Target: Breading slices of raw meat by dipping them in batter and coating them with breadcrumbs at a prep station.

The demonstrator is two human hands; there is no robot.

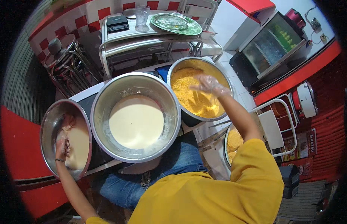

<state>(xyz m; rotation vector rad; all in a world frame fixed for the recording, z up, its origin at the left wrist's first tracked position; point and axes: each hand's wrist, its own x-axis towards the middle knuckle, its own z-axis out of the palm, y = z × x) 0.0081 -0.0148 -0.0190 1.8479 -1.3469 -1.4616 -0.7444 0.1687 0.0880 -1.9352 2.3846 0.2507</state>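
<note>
My left hand [62, 149], with a thin bracelet at the wrist, reaches into a steel bowl [47, 134] on the left. Its fingers are curled beside pale raw meat [68, 122] at the bowl's far side; whether they grip it is unclear. Cloudy beige liquid [79, 145] pools in that bowl. Between my arms stands a large metal pot [102, 117] of smooth cream-coloured batter [136, 120]. On the right, my right hand [208, 84] wears a clear plastic glove and hovers, fingers apart, over yellow-orange breadcrumbs [187, 92] in a metal basin [228, 81].
Breaded pieces [233, 141] lie in a container by my right elbow. Beyond the basins, a white table [117, 36] carries a black digital scale [117, 23], a glass mug [142, 16] and a green plate [194, 26]. Stacked metal stools [68, 61] stand left; a glass display case [271, 47] is right.
</note>
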